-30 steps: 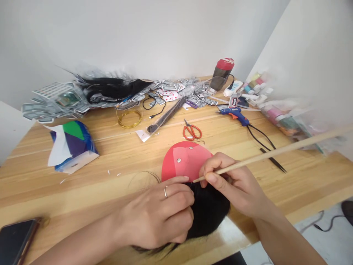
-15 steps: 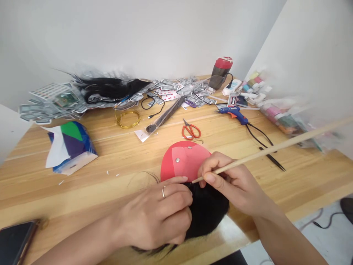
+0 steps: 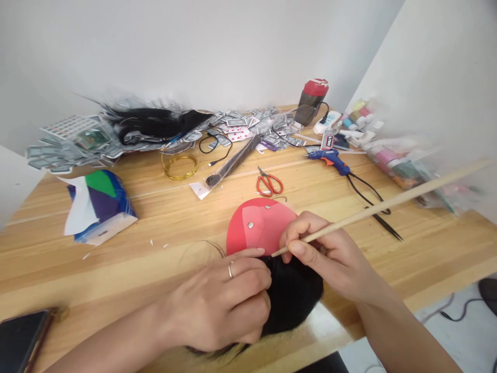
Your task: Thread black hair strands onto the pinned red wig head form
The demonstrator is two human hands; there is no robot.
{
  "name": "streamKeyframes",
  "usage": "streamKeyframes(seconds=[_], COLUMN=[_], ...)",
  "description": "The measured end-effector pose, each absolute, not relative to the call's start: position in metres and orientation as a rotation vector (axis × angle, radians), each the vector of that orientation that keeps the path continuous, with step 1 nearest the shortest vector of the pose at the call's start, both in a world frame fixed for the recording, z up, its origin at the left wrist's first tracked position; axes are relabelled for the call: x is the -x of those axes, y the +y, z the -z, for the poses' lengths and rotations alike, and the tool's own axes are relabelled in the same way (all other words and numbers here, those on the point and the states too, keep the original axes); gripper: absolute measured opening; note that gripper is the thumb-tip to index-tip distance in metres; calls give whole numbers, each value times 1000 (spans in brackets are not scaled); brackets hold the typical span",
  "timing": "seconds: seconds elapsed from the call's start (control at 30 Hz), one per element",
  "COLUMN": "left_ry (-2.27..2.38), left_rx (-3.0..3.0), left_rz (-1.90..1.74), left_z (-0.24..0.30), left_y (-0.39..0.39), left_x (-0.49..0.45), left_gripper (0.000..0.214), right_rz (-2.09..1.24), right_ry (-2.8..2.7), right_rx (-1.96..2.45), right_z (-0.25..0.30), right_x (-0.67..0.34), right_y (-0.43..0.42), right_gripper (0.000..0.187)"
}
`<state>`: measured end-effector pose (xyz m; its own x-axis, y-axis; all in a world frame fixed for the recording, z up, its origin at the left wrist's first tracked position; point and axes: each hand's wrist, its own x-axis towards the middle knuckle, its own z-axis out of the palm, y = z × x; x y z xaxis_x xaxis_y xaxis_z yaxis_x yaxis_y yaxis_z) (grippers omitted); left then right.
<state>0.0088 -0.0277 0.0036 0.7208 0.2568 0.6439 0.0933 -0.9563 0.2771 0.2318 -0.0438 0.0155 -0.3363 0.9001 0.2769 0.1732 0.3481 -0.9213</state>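
Observation:
My left hand (image 3: 223, 303), with a ring on one finger, presses down on a bunch of black hair (image 3: 293, 298) at the near table edge. My right hand (image 3: 330, 256) pinches a long thin wooden stick (image 3: 388, 203) whose tip rests at the hair beside my left fingertips. Just beyond both hands lies a red fan-shaped card (image 3: 258, 225) with two metal studs, its lower edge tucked under the hair.
On the wooden table (image 3: 163, 217) lie red scissors (image 3: 269, 184), a blue glue gun (image 3: 333, 159) with black cord, a gold wire coil (image 3: 180, 165), a tissue pack (image 3: 97, 204), black hair in packets (image 3: 155, 124), small cards, jars (image 3: 388, 155) at right, a phone (image 3: 21, 339) near left.
The far end of the stick has dipped then risen slightly; both hands stay on the hair almost unmoved.

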Motion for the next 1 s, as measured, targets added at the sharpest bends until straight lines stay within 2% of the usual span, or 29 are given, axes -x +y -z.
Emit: streamKeyframes(seconds=[0.47, 1.0], left_ry=[343, 310], left_rx=[-2737, -2839], left_rz=[-1002, -1039], left_z=[-14, -4], left_y=[-36, -46], left_x=[-14, -15], left_gripper=[34, 24], right_rz=[-1048, -1035], right_ry=[-1798, -1744], right_rx=[903, 914], right_z=[-10, -15], right_x=[-234, -232], right_y=[-44, -44], right_gripper=[21, 22])
